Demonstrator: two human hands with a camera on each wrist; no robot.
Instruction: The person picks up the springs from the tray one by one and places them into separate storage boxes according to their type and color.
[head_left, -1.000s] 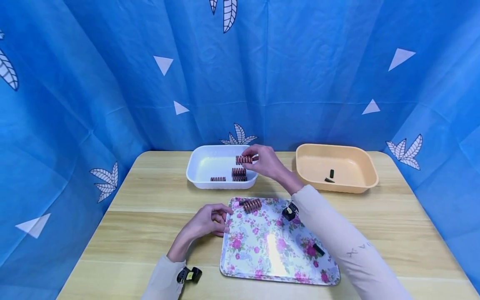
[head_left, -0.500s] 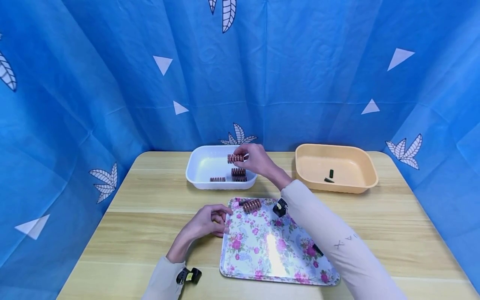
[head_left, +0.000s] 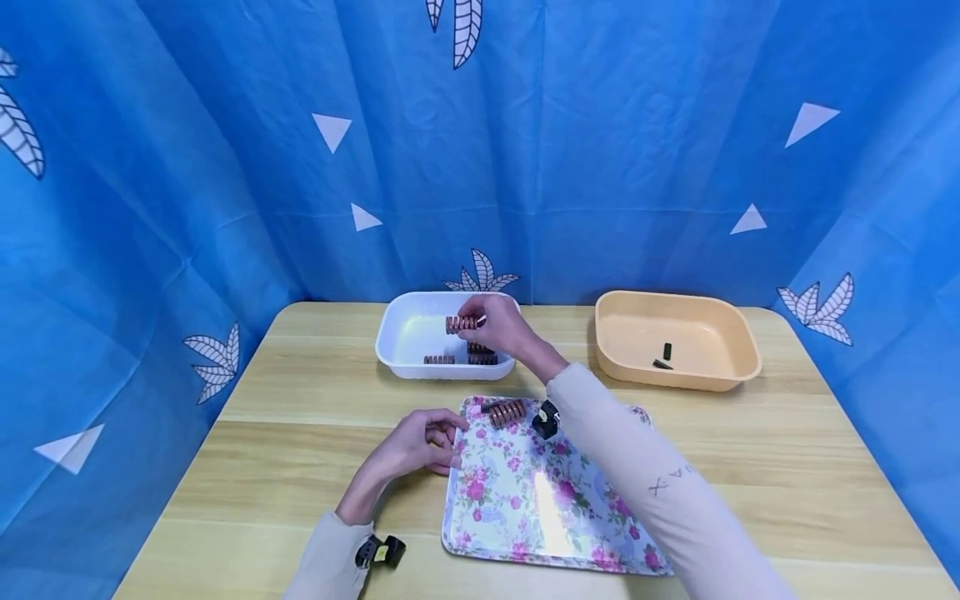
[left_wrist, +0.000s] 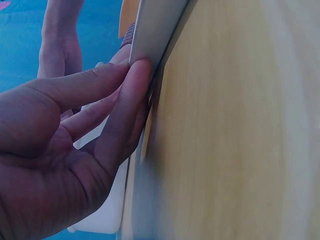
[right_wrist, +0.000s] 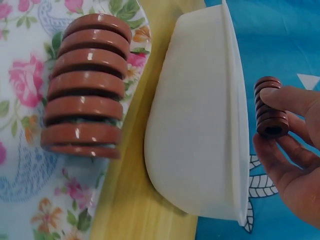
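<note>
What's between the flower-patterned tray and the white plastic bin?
A bare strip of pale wooden tabletop separates the tray from the bin, as the right wrist view shows.

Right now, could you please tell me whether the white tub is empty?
Not empty: the head view shows brown springs lying inside the white tub.

On the right sleeve (head_left: pixel 637 471) stand dark letters, an X (head_left: pixel 657 487) and apparently an A (the rest unclear).

Floral tray (head_left: pixel 510 483), white tub (head_left: pixel 420 329), orange tub (head_left: pixel 645 329) on wooden table (head_left: pixel 300 467)
</note>
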